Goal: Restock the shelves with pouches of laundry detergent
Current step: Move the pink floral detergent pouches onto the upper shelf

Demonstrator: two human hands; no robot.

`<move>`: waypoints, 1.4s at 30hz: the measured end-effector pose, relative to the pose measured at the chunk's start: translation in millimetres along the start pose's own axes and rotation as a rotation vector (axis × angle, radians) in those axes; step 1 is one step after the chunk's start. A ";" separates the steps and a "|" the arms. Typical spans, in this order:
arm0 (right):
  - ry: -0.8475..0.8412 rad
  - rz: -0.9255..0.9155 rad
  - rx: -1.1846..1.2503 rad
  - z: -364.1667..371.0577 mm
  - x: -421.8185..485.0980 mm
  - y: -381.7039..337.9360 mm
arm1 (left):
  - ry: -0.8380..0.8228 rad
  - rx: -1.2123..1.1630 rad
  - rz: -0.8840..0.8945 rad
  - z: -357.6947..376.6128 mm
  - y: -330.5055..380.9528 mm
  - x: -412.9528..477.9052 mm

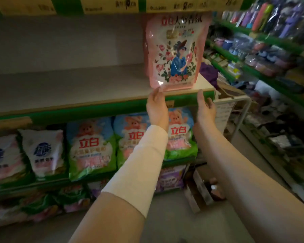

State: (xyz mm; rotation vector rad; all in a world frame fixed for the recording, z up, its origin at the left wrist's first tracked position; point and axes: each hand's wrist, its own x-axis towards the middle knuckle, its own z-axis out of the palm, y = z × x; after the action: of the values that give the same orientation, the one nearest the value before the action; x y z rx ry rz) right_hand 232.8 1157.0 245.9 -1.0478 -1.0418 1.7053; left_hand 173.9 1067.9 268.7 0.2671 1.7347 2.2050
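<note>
Pink plastic at the lower left corner of the pouch point(174, 53) appears to be just touched by the fingertips of the left hand point(156, 107), whose fingers are held straight and relaxed, with nothing gripped. The right hand point(205, 109) is likewise held with loose, uncurled fingers, palm turned inward, in front of the shelf edge and just below the pouch's right corner; no contact with the pouch can be made out. A white sleeve point(139, 163) is worn on the left forearm, while the right forearm is bare.

The pouch is stood upright at the right end of the grey shelf point(77, 88), near its front edge, with its flowered face turned outward. A second pink pouch seems to be set behind it, though this is not clearly shown.

On the shelf below, bags with a pink bear point(91, 146) are lined up, with white bags point(44, 151) to their left. A cardboard box point(198, 188) is seen on the floor, and a white wire rack point(235, 109) beside the shelf end.
</note>
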 end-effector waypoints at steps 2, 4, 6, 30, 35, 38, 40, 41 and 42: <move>0.057 0.032 0.017 -19.8 -18.4 20.4 | -0.030 0.005 -0.082 -4.8 -23.7 -16.6; 0.114 0.091 0.033 -46.9 -32.3 41.0 | -0.068 0.053 -0.150 -6.5 -48.3 -37.3; 0.191 0.128 0.044 -78.1 -45.7 57.7 | -0.111 0.091 -0.225 -6.5 -75.8 -56.3; 1.004 0.305 0.441 -389.1 -227.4 144.2 | -1.049 0.548 -0.742 40.0 -278.4 -364.5; 1.229 0.220 0.600 -398.6 -266.5 157.6 | -1.312 0.627 -0.788 30.1 -285.4 -404.8; 1.342 0.166 0.690 -402.1 -295.9 164.4 | -1.453 0.690 -0.813 13.5 -288.0 -430.5; 1.416 0.105 0.747 -405.8 -320.7 167.0 | -1.555 0.724 -0.811 0.0 -283.1 -448.9; 1.455 0.076 0.772 -407.7 -333.8 168.0 | -1.598 0.735 -0.817 -6.5 -280.9 -458.6; 1.494 0.052 0.801 -409.6 -347.1 169.0 | -1.641 0.748 -0.828 -13.1 -278.5 -469.2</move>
State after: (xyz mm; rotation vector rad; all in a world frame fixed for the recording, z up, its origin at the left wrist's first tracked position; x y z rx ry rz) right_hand 671.8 870.4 41.0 -1.3113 0.5775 0.7425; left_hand 643.7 944.6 19.8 0.9278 1.0866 0.2390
